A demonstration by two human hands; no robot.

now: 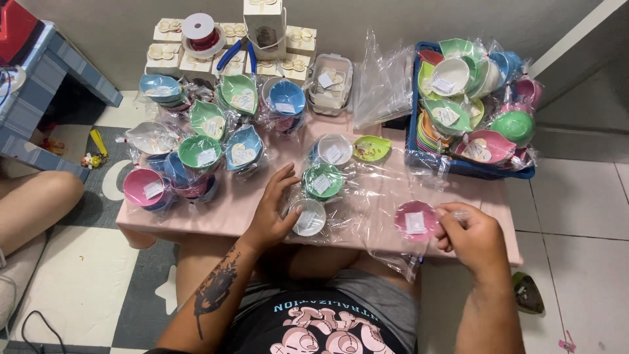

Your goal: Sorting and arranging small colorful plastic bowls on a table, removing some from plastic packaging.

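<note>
Pink dish [415,218] in clear bag lies flat near front edge of tabletop [249,196], mouth up, round, no clear long axis. Open room between it and white bowl [308,217]. Right hand [472,236]: fingers [447,213] pinched on bag beside dish. Left hand [272,213]: fingers spread, resting on white bowl. Blue basket [414,141] at right rear, full of wrapped bowls.

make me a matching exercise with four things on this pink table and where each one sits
Things:
1. white bowl in a clear bag
2. pink bowl in a clear bag
3. blue basket
4. spool of red ribbon

Places:
A. far right of the table, piled with wrapped bowls
B. under the left hand
C. at the back, on small white boxes
D. beside the right hand

Pairs: 1-B, 2-D, 3-A, 4-C
</note>
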